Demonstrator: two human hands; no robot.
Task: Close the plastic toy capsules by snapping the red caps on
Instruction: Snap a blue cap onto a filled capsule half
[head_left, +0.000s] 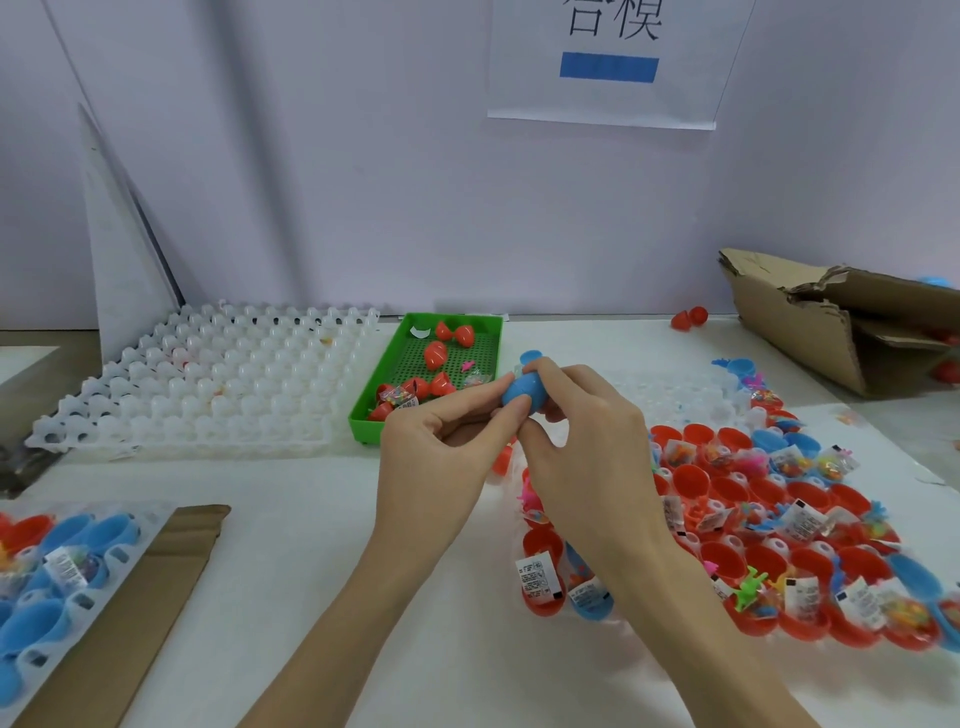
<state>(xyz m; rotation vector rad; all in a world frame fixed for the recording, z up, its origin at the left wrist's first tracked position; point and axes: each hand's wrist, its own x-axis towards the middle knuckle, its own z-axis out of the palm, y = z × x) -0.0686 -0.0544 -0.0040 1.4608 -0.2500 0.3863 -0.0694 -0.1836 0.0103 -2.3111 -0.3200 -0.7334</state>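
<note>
Both forearms reach up from the near edge and meet above the white counter. The left hand and right hand together pinch a blue egg-shaped plastic capsule, fingers curled around it. Likely best: keep halves aligned, squeeze evenly until seated. Farther back sits the green perforated plastic tray of red caps.

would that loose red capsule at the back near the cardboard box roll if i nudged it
Probably. The red capsule looks rounded and smooth, resting on the flat white table with nothing cradling it, unlike those in trays. It seems hollow plastic, so likely light and quick to skid.
</note>
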